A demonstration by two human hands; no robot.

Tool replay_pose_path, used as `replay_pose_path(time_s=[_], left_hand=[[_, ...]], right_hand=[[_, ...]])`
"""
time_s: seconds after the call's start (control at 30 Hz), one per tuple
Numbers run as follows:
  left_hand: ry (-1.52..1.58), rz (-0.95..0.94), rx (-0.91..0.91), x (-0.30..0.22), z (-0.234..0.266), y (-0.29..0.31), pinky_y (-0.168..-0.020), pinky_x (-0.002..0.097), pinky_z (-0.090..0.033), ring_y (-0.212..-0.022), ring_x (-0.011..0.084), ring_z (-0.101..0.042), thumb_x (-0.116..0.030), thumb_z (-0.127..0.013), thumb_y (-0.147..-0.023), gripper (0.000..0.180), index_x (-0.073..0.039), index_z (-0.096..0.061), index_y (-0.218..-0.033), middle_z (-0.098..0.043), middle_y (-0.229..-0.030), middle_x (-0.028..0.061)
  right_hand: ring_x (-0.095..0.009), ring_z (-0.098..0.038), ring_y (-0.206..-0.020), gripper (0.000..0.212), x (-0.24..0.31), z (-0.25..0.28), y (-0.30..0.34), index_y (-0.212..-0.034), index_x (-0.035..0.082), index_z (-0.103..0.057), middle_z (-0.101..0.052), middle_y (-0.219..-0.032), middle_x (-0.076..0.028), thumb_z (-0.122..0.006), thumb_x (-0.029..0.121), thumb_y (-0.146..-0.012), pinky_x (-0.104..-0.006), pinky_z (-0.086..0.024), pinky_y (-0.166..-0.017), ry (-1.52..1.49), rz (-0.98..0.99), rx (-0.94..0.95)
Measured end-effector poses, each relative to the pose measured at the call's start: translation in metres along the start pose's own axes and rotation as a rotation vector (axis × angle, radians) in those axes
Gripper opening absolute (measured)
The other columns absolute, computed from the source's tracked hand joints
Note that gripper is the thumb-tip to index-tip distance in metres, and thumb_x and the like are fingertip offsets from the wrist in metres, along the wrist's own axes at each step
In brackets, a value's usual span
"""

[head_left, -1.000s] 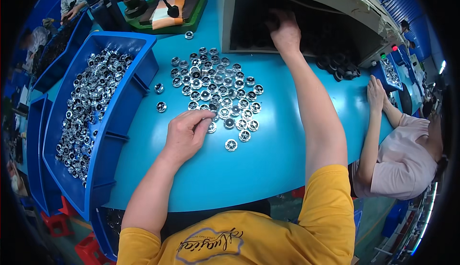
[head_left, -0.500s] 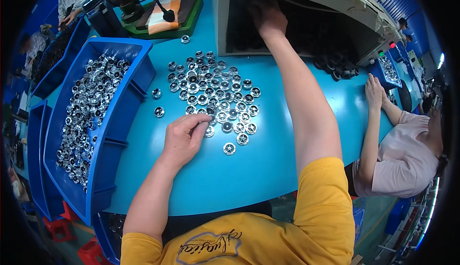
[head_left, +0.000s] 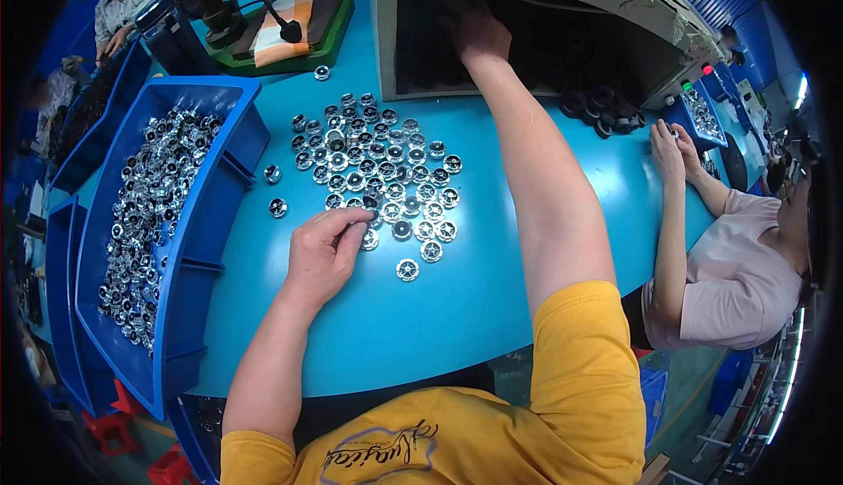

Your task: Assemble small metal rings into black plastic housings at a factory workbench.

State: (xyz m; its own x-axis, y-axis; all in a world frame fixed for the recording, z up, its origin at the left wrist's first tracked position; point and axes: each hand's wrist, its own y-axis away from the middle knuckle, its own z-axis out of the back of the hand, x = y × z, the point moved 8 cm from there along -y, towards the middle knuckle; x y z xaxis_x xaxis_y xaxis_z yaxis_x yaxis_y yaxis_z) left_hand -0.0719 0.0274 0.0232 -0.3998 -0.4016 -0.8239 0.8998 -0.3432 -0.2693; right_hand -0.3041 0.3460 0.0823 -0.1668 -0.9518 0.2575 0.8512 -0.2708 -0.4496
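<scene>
Many small chrome toy-like wheel hubs [head_left: 386, 169], with dark or spoked centres, are spread over the blue tabletop. At the near-left edge of this spread is my left hand [head_left: 323, 252], thumb and index finger pinched together beside a dark round piece [head_left: 371, 201]. Whatever lies between those fingertips is too small to make out. My right hand [head_left: 481, 35] reaches into the dim opening of a pale box-like cabinet [head_left: 387, 37]; its fingers are lost in the shadow. Black rubber rings [head_left: 604, 109] lie in a heap at the cabinet's lower right.
A large blue bin [head_left: 198, 248] of chrome hubs stands at my left. Behind it are a green-edged tray [head_left: 338, 33] with a cloth and a dark tool stand [head_left: 206, 2]. To the right, a co-worker's hands [head_left: 672, 151] hold something small by a blue bin [head_left: 702, 116].
The whole view has shifted slightly, so the table's contents sit further left. My hands keep nearly the same places. The co-worker's hands have come apart a little around a small thing.
</scene>
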Motion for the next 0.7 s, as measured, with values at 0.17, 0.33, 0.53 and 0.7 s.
replay_pose_path(time_s=[0.17, 0.33, 0.53, 0.7], left_hand=[[-0.006, 0.008, -0.014, 0.0, 0.001, 0.001, -0.068, 0.0329, -0.056, -0.078, 0.0223, -0.072, -0.003, -0.069, -0.093, 0.014, -0.006, -0.077, -0.104, -0.076, -0.093, 0.0111], [0.03, 0.002, -0.024, 0.001, 0.0, 0.002, -0.068, 0.0317, -0.056, -0.077, 0.0204, -0.071, -0.003, -0.068, -0.094, 0.014, -0.005, -0.077, -0.105, -0.076, -0.093, 0.0108], [0.024, 0.031, -0.004, 0.001, 0.003, 0.004, -0.067, 0.0312, -0.056, -0.076, 0.0194, -0.071, -0.003, -0.068, -0.094, 0.015, -0.005, -0.077, -0.106, -0.076, -0.093, 0.0107], [0.045, 0.025, -0.01, 0.002, 0.004, 0.004, -0.067, 0.0268, -0.052, -0.075, 0.0109, -0.066, -0.002, -0.068, -0.095, 0.015, -0.003, -0.077, -0.108, -0.075, -0.088, 0.0062]], right_hand=[[-0.036, -0.068, -0.115, 0.034, -0.004, 0.001, 0.004, -0.125, 0.03, -0.069, -0.061, -0.137, -0.01, -0.06, 0.048, -0.099, -0.0495, -0.057, -0.093, -0.033, -0.049, 0.021], [-0.037, -0.07, -0.106, 0.028, -0.015, 0.025, 0.021, -0.113, 0.017, -0.074, -0.07, -0.119, -0.012, -0.065, 0.038, -0.097, -0.0469, -0.057, -0.09, -0.212, 0.087, -0.293], [-0.028, -0.07, -0.086, 0.024, -0.019, 0.064, 0.094, -0.095, 0.004, -0.075, -0.073, -0.088, -0.014, -0.076, 0.027, -0.089, -0.0376, -0.054, -0.081, -0.642, 0.014, 0.05], [-0.025, -0.065, -0.08, 0.02, -0.036, 0.072, 0.169, -0.09, 0.005, -0.074, -0.068, -0.084, -0.01, -0.08, 0.024, -0.084, -0.0362, -0.053, -0.076, -0.549, 0.054, 0.158]])
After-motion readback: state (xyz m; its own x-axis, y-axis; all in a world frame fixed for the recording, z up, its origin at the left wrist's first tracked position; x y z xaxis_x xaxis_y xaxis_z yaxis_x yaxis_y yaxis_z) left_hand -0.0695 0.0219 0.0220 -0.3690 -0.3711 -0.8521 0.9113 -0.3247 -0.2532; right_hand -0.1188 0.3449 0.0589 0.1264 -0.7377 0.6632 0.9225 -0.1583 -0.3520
